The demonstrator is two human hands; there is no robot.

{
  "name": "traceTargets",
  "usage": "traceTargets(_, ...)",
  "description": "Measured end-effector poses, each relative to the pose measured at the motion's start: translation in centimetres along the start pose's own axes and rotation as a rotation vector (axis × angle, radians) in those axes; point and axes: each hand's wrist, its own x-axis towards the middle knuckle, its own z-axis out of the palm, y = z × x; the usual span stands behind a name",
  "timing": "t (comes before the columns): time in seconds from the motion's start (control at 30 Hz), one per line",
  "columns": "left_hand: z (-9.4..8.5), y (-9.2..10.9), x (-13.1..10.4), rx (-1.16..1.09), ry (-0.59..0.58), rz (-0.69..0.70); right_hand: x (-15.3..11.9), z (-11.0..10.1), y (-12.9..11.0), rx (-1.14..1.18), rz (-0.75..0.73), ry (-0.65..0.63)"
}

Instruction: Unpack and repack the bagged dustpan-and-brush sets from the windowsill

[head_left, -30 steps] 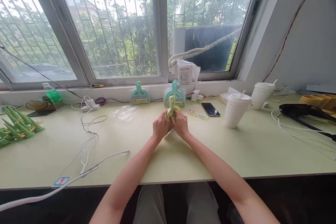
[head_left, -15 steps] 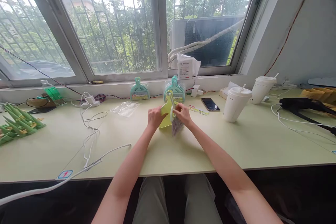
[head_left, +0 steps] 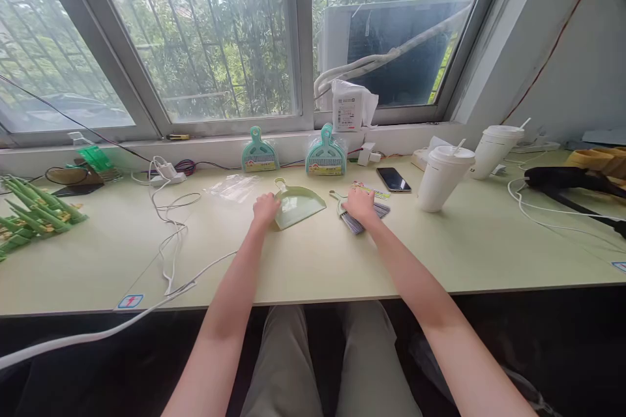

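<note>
A pale green dustpan (head_left: pixel 299 206) lies on the table with its handle pointing away. My left hand (head_left: pixel 267 208) is closed on its left edge. To the right, my right hand (head_left: pixel 360 203) grips a small brush (head_left: pixel 353 223) from above; the brush lies on the table, its grey bristles showing on both sides of the hand. Behind that hand lies a printed card strip (head_left: pixel 380 193), partly hidden. Two wrapped teal dustpan sets, one on the left (head_left: pixel 259 155) and one on the right (head_left: pixel 326 158), lean against the window ledge.
Clear plastic wrapping (head_left: pixel 236 187) lies left of the dustpan. A phone (head_left: pixel 393 180) and two white cups, the nearer (head_left: pixel 441 181) and the farther (head_left: pixel 495 151), stand on the right. White cables (head_left: pixel 171 234) cross the left side, near green pointed objects (head_left: pixel 36 218).
The dustpan and brush, held together upright before, are now apart and down on the table. My left hand moved left and my right hand moved right. The view has tilted downward.
</note>
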Motion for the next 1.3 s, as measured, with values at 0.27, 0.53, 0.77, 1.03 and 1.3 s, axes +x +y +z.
traceTargets(0.27,0.0,1.5,-0.5,-0.115,0.135,0.000,0.2,-0.2,0.3,0.001,0.002,0.088)
traceTargets(0.53,0.0,1.3,-0.4,-0.165,0.086,-0.032,0.4,0.2,1.0,-0.032,-0.026,0.063)
traceTargets(0.77,0.7,1.7,-0.4,-0.216,0.029,0.101,0.3,-0.1,0.5,0.107,-0.036,0.192)
traceTargets(1.03,0.8,5.7,-2.9,-0.669,-0.506,0.708,-0.8,-0.4,-1.8,0.256,-0.326,0.143)
traceTargets(1.3,0.4,4.4,-1.8,-0.222,0.146,0.745,-0.4,-0.1,-1.3,0.353,-0.430,0.087)
